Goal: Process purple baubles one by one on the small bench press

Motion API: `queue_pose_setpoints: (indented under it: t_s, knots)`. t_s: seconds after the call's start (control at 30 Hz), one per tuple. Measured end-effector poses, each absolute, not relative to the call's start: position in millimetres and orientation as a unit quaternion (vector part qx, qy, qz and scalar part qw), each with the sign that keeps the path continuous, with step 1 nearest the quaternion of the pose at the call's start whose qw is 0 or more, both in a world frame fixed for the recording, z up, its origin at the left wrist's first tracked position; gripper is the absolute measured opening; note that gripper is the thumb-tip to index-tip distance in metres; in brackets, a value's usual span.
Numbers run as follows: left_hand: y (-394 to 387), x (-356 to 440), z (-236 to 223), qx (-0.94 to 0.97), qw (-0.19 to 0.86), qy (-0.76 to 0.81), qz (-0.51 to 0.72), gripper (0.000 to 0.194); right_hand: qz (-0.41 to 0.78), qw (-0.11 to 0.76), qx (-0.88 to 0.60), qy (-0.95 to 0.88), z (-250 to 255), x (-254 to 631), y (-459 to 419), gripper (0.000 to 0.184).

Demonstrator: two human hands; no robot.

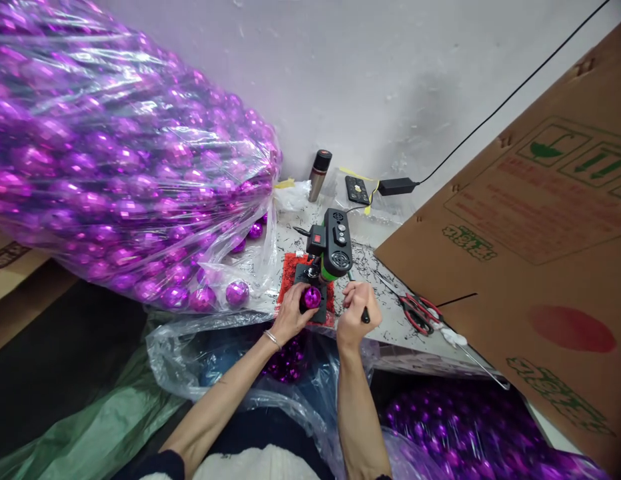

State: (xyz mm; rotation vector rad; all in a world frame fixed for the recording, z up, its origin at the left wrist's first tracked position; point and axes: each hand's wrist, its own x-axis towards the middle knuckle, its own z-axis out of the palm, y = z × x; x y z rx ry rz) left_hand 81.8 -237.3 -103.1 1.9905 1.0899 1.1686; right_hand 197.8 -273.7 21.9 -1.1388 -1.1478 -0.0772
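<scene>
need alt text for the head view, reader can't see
A person's left hand holds a shiny purple ball at a black machine; the right hand has its grip on a black-ended handle. A huge clear bag of purple balls fills the left; a cardboard box stands right.

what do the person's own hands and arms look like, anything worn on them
The left hand is ungloved, with a slim silvery bracelet at the wrist. The right hand is ungloved too, with no bracelet showing. A dark left sleeve stops well short of the wrist; only a dark sliver of the right sleeve shows.
</scene>
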Motion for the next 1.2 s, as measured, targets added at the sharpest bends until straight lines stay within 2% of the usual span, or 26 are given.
queue_pose_setpoints:
  t_s: [0.17,0.2,0.27,0.3,0.43,0.5,0.6,0.7,0.8,0.9,0.97,1.1,1.2]
  knots:
    - [-264,47,-84,0.778,0.267,0.407,0.396,0.068,-0.039,0.682,-0.496,-0.537,29,197,-277,0.042]
    - [-255,40,-75,0.776,0.272,0.422,0.382,0.066,-0.048,0.680,-0.491,-0.543,26,197,-278,0.042]
    - [-221,26,-52,0.752,0.266,0.491,0.351,0.043,-0.064,0.675,-0.486,-0.551,19,196,-279,0.041]
    - [-197,20,-41,0.737,0.257,0.517,0.351,0.041,-0.069,0.673,-0.485,-0.554,16,196,-280,0.040]
    - [-96,3,-11,0.694,0.218,0.592,0.347,0.052,-0.063,0.666,-0.485,-0.563,11,196,-281,0.038]
    - [-64,-1,-6,0.703,0.193,0.627,0.275,0.056,-0.062,0.669,-0.480,-0.564,11,196,-281,0.037]
    - [-44,-5,-6,0.717,0.151,0.653,0.190,0.062,-0.069,0.676,-0.467,-0.566,12,195,-281,0.037]
    - [-41,-7,-8,0.705,0.114,0.676,0.180,0.061,-0.073,0.673,-0.464,-0.571,14,194,-281,0.036]
    - [-41,-9,-6,0.689,0.131,0.693,0.168,0.053,-0.071,0.668,-0.473,-0.570,14,194,-282,0.036]
    - [-45,-13,1,0.674,0.171,0.697,0.178,0.044,-0.067,0.670,-0.473,-0.569,15,194,-282,0.036]
    - [-54,-17,7,0.633,0.231,0.691,0.262,0.044,-0.060,0.667,-0.472,-0.573,16,195,-282,0.035]
    - [-98,-20,12,0.450,0.499,0.568,0.475,0.039,-0.056,0.670,-0.474,-0.569,23,196,-280,0.038]
    - [-143,-11,6,0.331,0.641,0.474,0.505,0.039,-0.040,0.677,-0.486,-0.551,33,197,-278,0.040]
